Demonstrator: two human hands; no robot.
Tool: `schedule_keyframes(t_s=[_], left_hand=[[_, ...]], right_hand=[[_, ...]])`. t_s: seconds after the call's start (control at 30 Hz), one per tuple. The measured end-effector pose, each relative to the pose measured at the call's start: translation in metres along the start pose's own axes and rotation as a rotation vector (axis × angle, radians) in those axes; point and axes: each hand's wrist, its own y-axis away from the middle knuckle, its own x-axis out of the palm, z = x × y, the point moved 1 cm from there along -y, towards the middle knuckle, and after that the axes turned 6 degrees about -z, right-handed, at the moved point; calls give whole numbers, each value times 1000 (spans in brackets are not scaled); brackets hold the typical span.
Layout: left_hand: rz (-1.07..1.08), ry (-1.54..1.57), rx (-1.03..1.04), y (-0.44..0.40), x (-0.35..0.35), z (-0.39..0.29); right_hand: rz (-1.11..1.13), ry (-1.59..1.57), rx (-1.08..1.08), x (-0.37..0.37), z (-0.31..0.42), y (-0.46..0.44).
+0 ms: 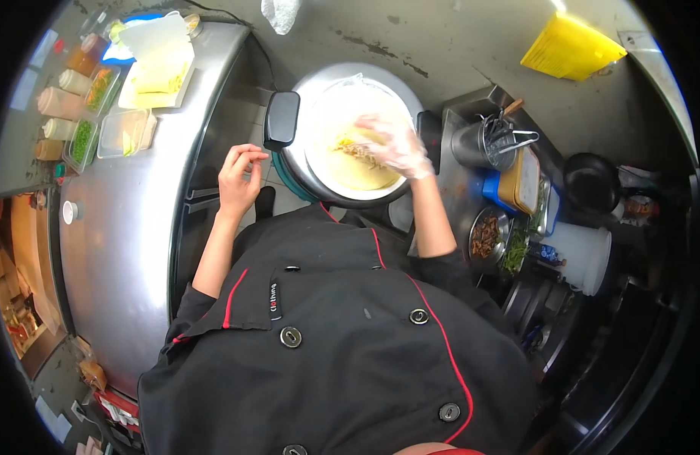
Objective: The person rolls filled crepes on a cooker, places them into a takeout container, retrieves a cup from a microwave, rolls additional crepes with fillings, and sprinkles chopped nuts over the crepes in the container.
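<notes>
My right hand, in a clear plastic glove, is over a round cooker with dark side handles. Its fingers are smeared by motion, so whether they grip anything is unclear. Just beneath them, brown shreds and yellow bits lie on a pale yellow round layer, partly hidden by the hand and washed out by glare. My bare left hand hangs in the air left of the cooker. Its fingers are loosely bent, thumb apart, with nothing visible in them.
A steel counter on the left bears sauce bottles, a tub of chopped greens and a white container. To the right stand a steel utensil pot, a bowl of brown pieces, a frying pan and a white bucket.
</notes>
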Motion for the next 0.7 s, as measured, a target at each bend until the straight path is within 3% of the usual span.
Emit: schedule_keyframes(t_s=[0.07, 0.2, 0.37, 0.47, 0.6, 0.7], left_hand=[[-35, -6, -26, 0, -4, 5], [-35, 4, -76, 10, -2, 17], [9, 34, -34, 9, 4, 9], [18, 39, -33, 6, 7, 7], [47, 36, -9, 5, 10, 7], [59, 23, 9, 4, 7, 7]], right_hand=[[-144, 224, -15, -31, 0, 18], [-5, 386, 238, -7, -27, 59], [38, 284, 279, 14, -49, 56], [-87, 112, 326, -1, -52, 57], [167, 317, 292, -7, -40, 60], [-34, 261, 250, -19, -58, 49]])
